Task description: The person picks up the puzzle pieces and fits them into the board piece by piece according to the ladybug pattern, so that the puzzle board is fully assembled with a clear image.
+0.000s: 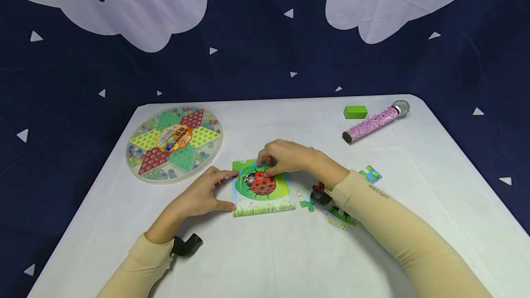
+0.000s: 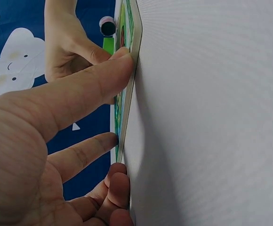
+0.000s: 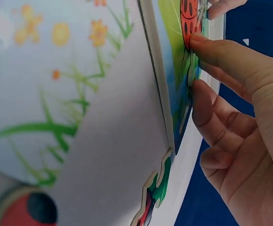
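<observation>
A ladybug jigsaw puzzle (image 1: 253, 203), a thin board with a green and flowery border, lies on the white table. My left hand (image 1: 203, 194) is at its left edge, thumb and forefinger spread and fairly straight, tips touching the board. Over the upper part, my right hand (image 1: 287, 156) bends its fingers and pinches a small green-edged puzzle piece (image 3: 190, 70) beside the red ladybug picture (image 1: 262, 184). The fingers hide most of that piece. Loose puzzle pieces (image 1: 307, 205) lie right of the board, partly under the right forearm.
A round Chinese checkers set (image 1: 174, 144) lies at the back left. At the back right are a green block (image 1: 355, 112) and a pink glitter microphone (image 1: 374, 122). Another loose piece (image 1: 371, 174) lies beyond the right forearm. A dark cloud-patterned cloth hangs behind the table.
</observation>
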`<state>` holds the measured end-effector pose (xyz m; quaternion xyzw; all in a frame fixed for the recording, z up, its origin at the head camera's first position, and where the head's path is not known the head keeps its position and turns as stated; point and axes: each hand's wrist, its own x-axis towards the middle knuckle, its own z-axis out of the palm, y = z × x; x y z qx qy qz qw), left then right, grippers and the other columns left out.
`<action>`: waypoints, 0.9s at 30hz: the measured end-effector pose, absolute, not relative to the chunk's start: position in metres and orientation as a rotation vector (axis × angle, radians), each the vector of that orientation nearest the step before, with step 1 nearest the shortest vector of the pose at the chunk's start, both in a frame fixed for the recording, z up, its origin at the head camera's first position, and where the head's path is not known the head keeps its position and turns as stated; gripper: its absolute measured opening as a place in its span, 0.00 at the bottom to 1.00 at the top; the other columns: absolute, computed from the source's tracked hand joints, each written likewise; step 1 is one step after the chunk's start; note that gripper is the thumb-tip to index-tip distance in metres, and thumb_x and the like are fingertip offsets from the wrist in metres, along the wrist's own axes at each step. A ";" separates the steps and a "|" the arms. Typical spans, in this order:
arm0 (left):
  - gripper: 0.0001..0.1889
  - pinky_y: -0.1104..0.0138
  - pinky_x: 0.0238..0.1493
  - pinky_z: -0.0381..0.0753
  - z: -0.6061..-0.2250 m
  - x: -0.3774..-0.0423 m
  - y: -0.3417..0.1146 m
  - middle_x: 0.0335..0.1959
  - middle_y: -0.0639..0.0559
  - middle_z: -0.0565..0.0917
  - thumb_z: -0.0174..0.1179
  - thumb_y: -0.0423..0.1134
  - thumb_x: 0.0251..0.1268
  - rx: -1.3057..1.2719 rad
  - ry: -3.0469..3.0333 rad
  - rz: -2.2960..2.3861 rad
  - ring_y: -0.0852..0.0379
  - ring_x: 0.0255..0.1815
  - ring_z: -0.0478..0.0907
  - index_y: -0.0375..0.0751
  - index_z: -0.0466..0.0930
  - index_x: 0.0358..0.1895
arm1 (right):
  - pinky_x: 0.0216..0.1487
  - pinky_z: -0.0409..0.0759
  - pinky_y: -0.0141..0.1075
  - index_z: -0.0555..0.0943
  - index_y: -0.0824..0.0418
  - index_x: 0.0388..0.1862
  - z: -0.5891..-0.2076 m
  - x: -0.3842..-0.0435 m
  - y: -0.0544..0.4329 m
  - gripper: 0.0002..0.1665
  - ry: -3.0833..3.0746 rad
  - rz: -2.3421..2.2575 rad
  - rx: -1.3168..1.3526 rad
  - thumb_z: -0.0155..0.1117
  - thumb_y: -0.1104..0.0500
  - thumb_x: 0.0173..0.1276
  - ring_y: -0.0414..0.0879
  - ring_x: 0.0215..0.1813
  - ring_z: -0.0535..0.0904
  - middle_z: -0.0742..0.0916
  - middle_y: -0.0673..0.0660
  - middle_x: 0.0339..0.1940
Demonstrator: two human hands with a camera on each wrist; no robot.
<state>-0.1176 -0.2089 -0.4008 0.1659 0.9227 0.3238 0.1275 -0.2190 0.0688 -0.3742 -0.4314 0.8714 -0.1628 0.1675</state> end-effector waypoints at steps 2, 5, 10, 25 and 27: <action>0.47 0.55 0.56 0.73 -0.401 -0.118 -0.209 0.51 0.46 0.77 0.86 0.46 0.48 0.483 2.685 0.942 0.52 0.52 0.72 0.47 0.77 0.76 | 0.51 0.80 0.38 0.90 0.52 0.58 -0.374 -0.218 0.069 0.18 2.475 -0.460 -1.210 0.78 0.52 0.71 0.42 0.45 0.80 0.88 0.50 0.45; 0.47 0.54 0.57 0.73 -0.400 -0.118 -0.208 0.51 0.46 0.76 0.86 0.46 0.48 0.481 2.685 0.943 0.51 0.52 0.72 0.47 0.77 0.76 | 0.51 0.78 0.39 0.89 0.52 0.60 -0.374 -0.217 0.070 0.20 2.476 -0.441 -1.201 0.77 0.51 0.72 0.43 0.45 0.77 0.86 0.51 0.46; 0.46 0.54 0.57 0.74 -0.400 -0.117 -0.208 0.51 0.45 0.77 0.86 0.46 0.49 0.476 2.682 0.943 0.51 0.52 0.73 0.47 0.77 0.76 | 0.52 0.79 0.41 0.83 0.51 0.70 -0.371 -0.217 0.075 0.22 2.487 -0.460 -1.196 0.68 0.54 0.79 0.45 0.44 0.78 0.85 0.54 0.49; 0.47 0.58 0.52 0.73 -0.400 -0.117 -0.209 0.51 0.46 0.77 0.86 0.46 0.49 0.492 2.694 0.931 0.52 0.49 0.72 0.46 0.77 0.76 | 0.49 0.82 0.44 0.80 0.58 0.73 -0.349 -0.228 0.132 0.24 2.605 -0.629 -1.099 0.60 0.64 0.80 0.46 0.41 0.81 0.86 0.58 0.54; 0.47 0.58 0.52 0.73 -0.401 -0.118 -0.209 0.50 0.46 0.77 0.86 0.45 0.48 0.507 2.704 0.928 0.53 0.49 0.72 0.46 0.77 0.76 | 0.50 0.82 0.45 0.80 0.58 0.73 -0.348 -0.228 0.139 0.24 2.623 -0.629 -1.077 0.60 0.63 0.81 0.47 0.42 0.82 0.86 0.58 0.53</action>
